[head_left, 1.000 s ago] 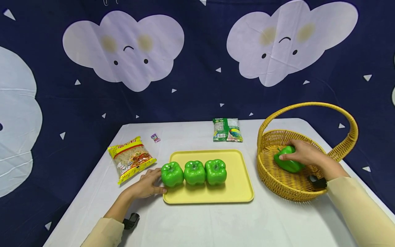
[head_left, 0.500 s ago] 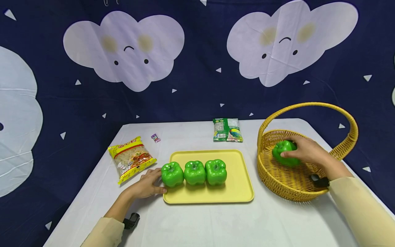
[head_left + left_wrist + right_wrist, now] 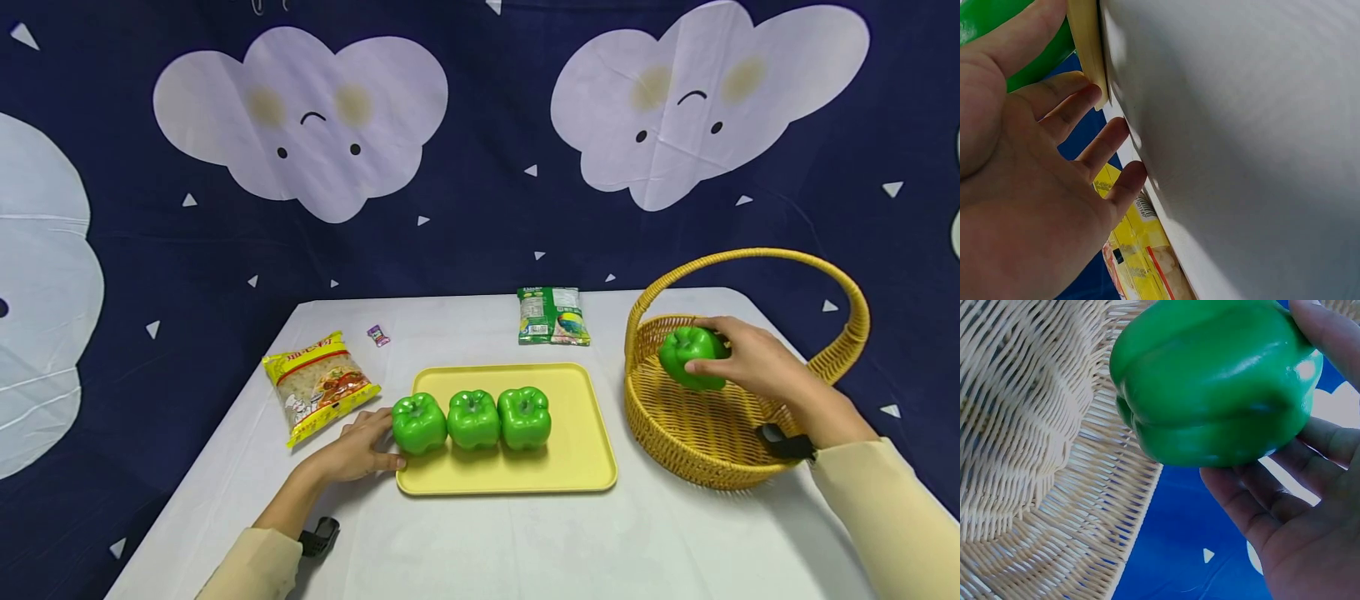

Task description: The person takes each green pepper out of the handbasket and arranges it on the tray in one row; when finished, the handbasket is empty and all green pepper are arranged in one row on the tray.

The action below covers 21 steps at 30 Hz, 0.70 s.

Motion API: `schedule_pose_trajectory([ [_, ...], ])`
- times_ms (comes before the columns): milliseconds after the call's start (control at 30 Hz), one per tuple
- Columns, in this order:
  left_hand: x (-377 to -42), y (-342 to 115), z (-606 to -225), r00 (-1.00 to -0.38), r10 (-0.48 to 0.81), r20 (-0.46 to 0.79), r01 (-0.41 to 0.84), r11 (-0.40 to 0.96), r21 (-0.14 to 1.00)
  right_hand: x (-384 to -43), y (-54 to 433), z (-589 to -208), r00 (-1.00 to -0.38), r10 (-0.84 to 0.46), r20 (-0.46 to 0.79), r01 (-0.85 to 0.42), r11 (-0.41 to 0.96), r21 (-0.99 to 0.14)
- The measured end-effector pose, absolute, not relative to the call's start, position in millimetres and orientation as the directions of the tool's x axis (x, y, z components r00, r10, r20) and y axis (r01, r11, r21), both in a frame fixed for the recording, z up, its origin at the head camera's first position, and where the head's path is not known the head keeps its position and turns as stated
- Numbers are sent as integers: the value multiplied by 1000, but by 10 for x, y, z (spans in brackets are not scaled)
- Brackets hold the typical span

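My right hand [image 3: 761,367] grips a green bell pepper [image 3: 688,354] between thumb and fingers, raised inside the yellow wicker basket [image 3: 652,446]. In the right wrist view this pepper [image 3: 1210,387] hangs clear of the woven wall. Three more green bell peppers stand in a row on the yellow tray [image 3: 577,442]: a left one [image 3: 418,423], a middle one [image 3: 473,419] and a right one [image 3: 524,417]. At the tray's left edge, my left hand [image 3: 352,450] lies beside the left pepper, thumb at the rim. Its fingers [image 3: 1082,106] look loosely extended in the left wrist view.
A yellow food packet [image 3: 321,385] lies left of the tray, with a small purple wrapper [image 3: 378,336] behind it. Farther back is a green packet [image 3: 553,316]. The basket's tall handle [image 3: 750,252] arches over it. A dark cloud-print cloth [image 3: 495,125] hangs behind the table.
My right hand has lifted the bell pepper off the basket's bottom, up and slightly away from me, turning its stem side upward. The left hand and the tray have stayed in place.
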State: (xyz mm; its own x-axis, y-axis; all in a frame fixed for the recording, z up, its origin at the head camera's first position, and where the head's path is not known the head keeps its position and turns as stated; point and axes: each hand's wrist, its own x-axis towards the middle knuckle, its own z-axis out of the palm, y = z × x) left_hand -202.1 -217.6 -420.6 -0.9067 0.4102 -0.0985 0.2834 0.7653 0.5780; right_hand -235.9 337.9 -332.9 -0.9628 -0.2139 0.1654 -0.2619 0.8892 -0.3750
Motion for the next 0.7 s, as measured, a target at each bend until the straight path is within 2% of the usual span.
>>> schedule_pose_trajectory([
  [567, -2012, -2175, -4200, -907, 409, -101, 283, 769, 573, -2080, 3209, -3211, -926, -235, 297, -345, 847, -406],
  [700, -2013, -2172, -4195, -907, 408, -101, 282, 769, 574, -2018, 3150, -3207, -899, -253, 357, -392, 829, -398],
])
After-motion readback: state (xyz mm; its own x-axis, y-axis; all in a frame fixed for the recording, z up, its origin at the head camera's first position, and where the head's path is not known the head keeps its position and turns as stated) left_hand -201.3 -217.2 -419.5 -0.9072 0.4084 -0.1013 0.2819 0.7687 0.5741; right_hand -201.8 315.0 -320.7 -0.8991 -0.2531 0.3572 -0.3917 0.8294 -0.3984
